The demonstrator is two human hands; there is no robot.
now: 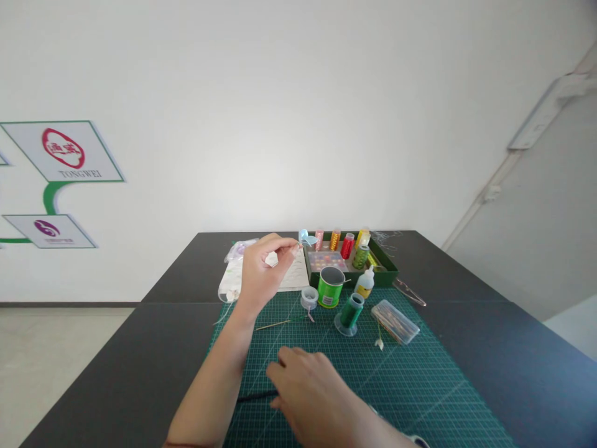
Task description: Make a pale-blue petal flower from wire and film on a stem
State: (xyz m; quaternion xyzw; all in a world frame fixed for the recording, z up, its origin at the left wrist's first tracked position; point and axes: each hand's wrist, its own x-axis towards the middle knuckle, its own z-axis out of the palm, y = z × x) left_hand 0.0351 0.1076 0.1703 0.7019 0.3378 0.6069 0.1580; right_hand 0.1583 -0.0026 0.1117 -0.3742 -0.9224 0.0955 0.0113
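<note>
My left hand (265,270) is raised above the far part of the green cutting mat (298,336). Its thumb and forefinger pinch a small light blue petal piece (306,238), whose lobes stand out beyond the fingertips. Low over the near part of the mat is my right hand (312,389), palm down with curled fingers. A slender black tool (256,396) runs in between its thumb and forefinger; the far end is covered by the hand. Between the two hands lies a thin stick (273,325) with green thread at its tip.
A green box (392,272) at the back holds several thread spools. In front stand a green can (329,292), tape roll (308,297), glue bottle (364,283) and dark green spool (351,313). A clear case (395,322) lies right, white paper (295,274) left.
</note>
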